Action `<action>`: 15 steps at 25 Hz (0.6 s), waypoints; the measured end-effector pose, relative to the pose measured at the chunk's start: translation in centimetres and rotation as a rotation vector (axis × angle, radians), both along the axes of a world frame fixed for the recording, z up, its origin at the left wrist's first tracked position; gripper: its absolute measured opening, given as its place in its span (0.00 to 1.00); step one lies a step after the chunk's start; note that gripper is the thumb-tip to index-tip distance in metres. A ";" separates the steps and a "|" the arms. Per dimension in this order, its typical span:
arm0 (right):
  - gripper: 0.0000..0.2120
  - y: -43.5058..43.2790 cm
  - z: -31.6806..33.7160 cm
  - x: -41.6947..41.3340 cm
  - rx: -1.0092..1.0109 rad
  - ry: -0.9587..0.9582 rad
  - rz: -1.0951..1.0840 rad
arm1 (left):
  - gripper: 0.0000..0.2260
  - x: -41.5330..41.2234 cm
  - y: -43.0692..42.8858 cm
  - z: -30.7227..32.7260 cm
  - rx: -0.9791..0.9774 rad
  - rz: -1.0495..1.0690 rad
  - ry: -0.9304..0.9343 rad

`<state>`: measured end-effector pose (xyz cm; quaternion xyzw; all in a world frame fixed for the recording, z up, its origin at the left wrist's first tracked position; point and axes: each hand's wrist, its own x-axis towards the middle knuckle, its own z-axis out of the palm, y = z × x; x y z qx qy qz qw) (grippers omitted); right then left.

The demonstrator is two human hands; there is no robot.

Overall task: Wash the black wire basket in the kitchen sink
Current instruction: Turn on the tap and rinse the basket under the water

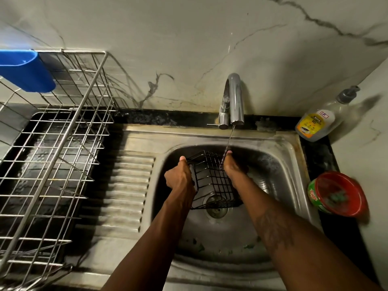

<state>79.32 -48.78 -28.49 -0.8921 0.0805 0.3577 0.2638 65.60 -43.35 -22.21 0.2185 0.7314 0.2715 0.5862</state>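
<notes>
Black wire basket (212,181) sat gripped in my left hand (181,177) and right hand (232,166), so I judged turning it slowly under the water (229,141) best.

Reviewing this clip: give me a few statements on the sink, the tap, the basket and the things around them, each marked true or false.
1. Both hands hold the black wire basket over the sink. True: the left hand and the right hand grip opposite sides.
2. The tap is off. False: a thin stream runs from its spout onto the basket's right side.
3. The soap bottle stands left of the tap. False: it is on the right, by the wall.
4. A steel dish rack sits left of the sink. True.
5. The red bowl lies in the sink. False: it rests on the counter to the right.
</notes>
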 end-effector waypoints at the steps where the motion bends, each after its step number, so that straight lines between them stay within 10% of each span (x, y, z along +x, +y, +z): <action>1: 0.45 -0.3 2.1 -0.8 -0.019 -0.025 0.066 | 0.21 0.1 0.0 0.0 -0.006 0.006 0.019; 6: 0.43 -1.6 5.3 -5.2 0.134 -0.092 0.501 | 0.27 0.0 0.4 0.4 -0.055 0.109 -0.007; 9: 0.45 -3.1 2.7 -1.5 -0.043 -0.054 0.298 | 0.16 -0.1 0.3 1.2 -0.052 0.125 -0.072; 15: 0.44 -1.9 5.9 -4.2 0.067 0.047 0.236 | 0.29 1.0 0.3 1.5 0.059 0.050 0.091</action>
